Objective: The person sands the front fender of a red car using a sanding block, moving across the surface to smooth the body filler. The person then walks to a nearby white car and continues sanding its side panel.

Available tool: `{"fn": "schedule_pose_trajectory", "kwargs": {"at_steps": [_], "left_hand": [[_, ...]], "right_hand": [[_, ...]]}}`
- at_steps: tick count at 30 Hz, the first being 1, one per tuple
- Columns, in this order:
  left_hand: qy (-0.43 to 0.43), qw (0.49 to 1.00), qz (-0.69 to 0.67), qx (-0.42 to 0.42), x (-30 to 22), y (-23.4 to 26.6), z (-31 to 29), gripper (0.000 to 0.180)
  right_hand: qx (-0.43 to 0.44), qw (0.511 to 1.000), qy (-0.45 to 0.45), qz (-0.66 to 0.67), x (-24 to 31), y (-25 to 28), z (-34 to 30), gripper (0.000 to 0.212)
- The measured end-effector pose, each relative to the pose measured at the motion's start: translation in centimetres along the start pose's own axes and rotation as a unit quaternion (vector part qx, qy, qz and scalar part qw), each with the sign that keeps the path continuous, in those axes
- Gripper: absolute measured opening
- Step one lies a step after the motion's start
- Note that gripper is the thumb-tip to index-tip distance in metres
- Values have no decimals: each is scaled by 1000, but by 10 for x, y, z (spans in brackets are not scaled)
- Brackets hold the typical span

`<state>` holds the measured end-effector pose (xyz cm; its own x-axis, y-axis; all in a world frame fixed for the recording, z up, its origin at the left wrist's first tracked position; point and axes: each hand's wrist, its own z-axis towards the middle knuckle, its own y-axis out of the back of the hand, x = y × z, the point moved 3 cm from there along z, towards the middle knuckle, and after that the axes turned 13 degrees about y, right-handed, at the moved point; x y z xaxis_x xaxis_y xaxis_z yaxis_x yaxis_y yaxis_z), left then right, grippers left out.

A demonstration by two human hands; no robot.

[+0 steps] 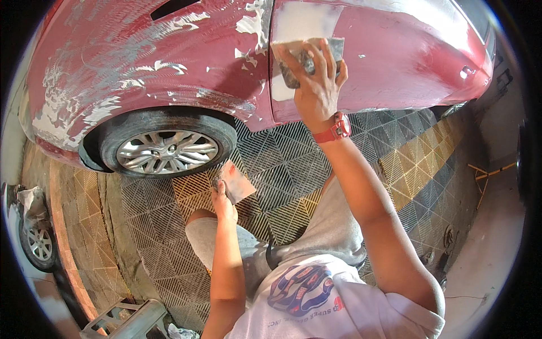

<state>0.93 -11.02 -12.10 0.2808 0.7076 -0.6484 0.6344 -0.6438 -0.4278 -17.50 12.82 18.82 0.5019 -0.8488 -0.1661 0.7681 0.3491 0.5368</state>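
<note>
My right hand (320, 79) is up at the car's red side panel (395, 62). Its fingers are spread over a flat, grey-stained putty spreader (336, 46), which lies against or very close to a whitish filler patch (307, 20) beside the panel seam. Lower down, near the wheel (167, 151), my left hand (224, 204) grips the edge of a flat square plate (238, 183) with a pale smear and a red spot. The hand covers one edge of the plate.
Bare, scraped areas mark the red fender (164, 73). Ribbed grey and yellow tiles (282, 169) cover the floor. A grey step stool (130, 322) stands at the lower left. Farther left is another vehicle's wheel (39, 246); a yellow stand (483, 178) is at the right.
</note>
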Motion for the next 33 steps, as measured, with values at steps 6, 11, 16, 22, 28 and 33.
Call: {"fn": "schedule_pose_trajectory", "kwargs": {"at_steps": [6, 11, 16, 22, 28, 33], "left_hand": [[-20, 999, -13, 27, -7, -5, -3, 49], [-18, 999, -14, 43, -8, -3, -4, 43], [-29, 999, -6, 34, -12, -4, -15, 41], [-30, 999, -20, 26, -10, 0, -21, 39], [-56, 998, 21, 30, -7, 6, -19, 42], [-47, 998, 17, 39, 0, 9, -14, 44]], "right_hand": [[39, 999, -10, -13, 9, -37, -57, 81], [38, 999, 5, -8, 9, -67, -101, 85], [12, 1000, -2, -2, 7, -98, -137, 84], [98, 995, -10, 15, 7, -105, -172, 86], [41, 988, -126, 83, 40, -49, -155, 86], [57, 985, -125, 102, 48, -34, -113, 92]]}}
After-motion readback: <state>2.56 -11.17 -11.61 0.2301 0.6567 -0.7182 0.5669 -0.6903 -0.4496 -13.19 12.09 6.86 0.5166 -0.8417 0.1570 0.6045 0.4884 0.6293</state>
